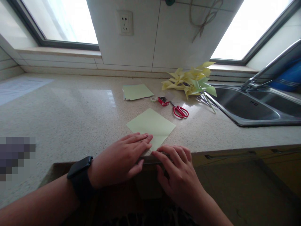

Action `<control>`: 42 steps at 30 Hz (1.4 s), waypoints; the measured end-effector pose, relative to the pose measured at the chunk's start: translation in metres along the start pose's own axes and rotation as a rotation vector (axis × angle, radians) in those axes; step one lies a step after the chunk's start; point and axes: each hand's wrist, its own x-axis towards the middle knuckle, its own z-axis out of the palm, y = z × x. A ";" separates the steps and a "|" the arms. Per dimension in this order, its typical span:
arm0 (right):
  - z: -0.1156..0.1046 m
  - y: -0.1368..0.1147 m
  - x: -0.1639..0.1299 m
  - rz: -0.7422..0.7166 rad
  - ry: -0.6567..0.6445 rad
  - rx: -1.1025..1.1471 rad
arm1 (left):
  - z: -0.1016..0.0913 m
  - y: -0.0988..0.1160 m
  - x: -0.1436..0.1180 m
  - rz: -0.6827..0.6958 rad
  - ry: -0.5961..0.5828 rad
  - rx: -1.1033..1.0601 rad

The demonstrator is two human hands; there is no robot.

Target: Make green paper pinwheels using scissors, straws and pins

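A pale green square sheet of paper (150,122) lies on the counter with one corner pointing toward me. A faint crease line runs across it from side to side. My left hand (124,153), with a black watch on its wrist, rests flat on the sheet's near left part, fingers stretched out. At the near corner, by the counter edge, the index fingertip of my right hand (175,168) touches the paper. Its other fingers are bent and its thumb stands apart below. Part of the sheet's near left side is hidden under my left hand.
Behind the sheet are a stack of paper (138,91), a roll of tape (153,99), a small red box (163,100) and red-handled scissors (180,111). Yellow and green paper pinwheels (185,80) lie beside the steel sink (244,123). A printed sheet (21,88) lies far left.
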 end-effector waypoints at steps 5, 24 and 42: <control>0.001 -0.001 0.001 0.004 0.005 -0.007 | 0.001 -0.001 -0.001 0.005 0.008 0.010; 0.004 0.003 0.003 -0.006 0.018 -0.083 | 0.002 0.000 0.000 -0.006 -0.006 0.020; 0.004 0.005 0.000 -0.027 -0.028 -0.066 | 0.005 0.002 -0.003 -0.004 -0.019 0.090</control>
